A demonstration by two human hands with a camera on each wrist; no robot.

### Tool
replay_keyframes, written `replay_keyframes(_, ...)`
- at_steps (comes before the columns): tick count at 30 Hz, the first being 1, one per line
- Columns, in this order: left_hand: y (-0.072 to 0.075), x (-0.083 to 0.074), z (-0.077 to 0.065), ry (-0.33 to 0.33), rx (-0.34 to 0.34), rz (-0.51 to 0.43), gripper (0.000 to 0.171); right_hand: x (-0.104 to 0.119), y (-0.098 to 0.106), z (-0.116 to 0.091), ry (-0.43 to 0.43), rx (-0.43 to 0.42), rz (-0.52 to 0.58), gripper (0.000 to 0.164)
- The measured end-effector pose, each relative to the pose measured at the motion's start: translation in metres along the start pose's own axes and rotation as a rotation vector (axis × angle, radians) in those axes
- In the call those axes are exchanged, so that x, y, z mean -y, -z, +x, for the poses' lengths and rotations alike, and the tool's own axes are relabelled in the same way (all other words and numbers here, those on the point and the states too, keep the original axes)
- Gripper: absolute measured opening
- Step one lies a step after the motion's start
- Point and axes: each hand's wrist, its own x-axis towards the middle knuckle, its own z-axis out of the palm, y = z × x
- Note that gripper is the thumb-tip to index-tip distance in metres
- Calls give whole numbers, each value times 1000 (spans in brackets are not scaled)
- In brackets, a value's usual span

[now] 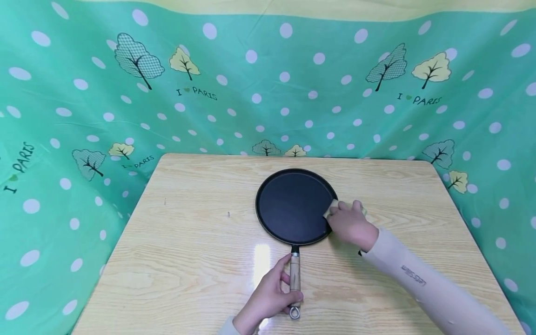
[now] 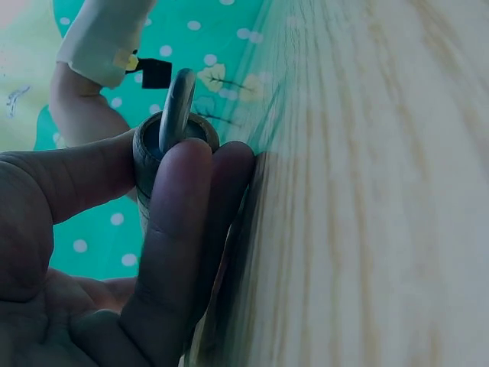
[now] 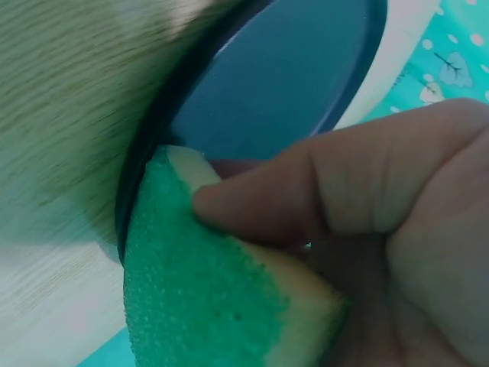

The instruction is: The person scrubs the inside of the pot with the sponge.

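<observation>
A round black frying pan (image 1: 293,204) with a low rim lies on the wooden table, its handle (image 1: 295,274) pointing toward me. My left hand (image 1: 270,293) grips that wooden handle between thumb and fingers near the metal hanging ring (image 2: 179,107), which shows close up in the left wrist view. At the pan's right rim, my right hand (image 1: 349,223) pinches a sponge (image 3: 206,275). One face of the sponge is green and the other pale yellow. In the right wrist view the sponge touches the pan's edge; some fingers are hidden behind it.
The light wooden table (image 1: 188,260) spreads around the pan on all sides. Beyond its back and side edges hangs a green polka-dot cloth (image 1: 234,111) printed with trees. Glare shows on the tabletop left of the handle.
</observation>
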Motion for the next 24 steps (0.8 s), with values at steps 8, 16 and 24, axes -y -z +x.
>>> replay_keyframes(8,0,1,1,5,-1,-13,95,-2,-1,-6,64,0,50,44)
replay_keyframes(16,0,0,1,8,0,-13,95,-4,1,-16,150,18,181,48)
replay_keyframes(24,0,-1,0,14,4,-20,95,-10,-2,-20,216,38,351,56)
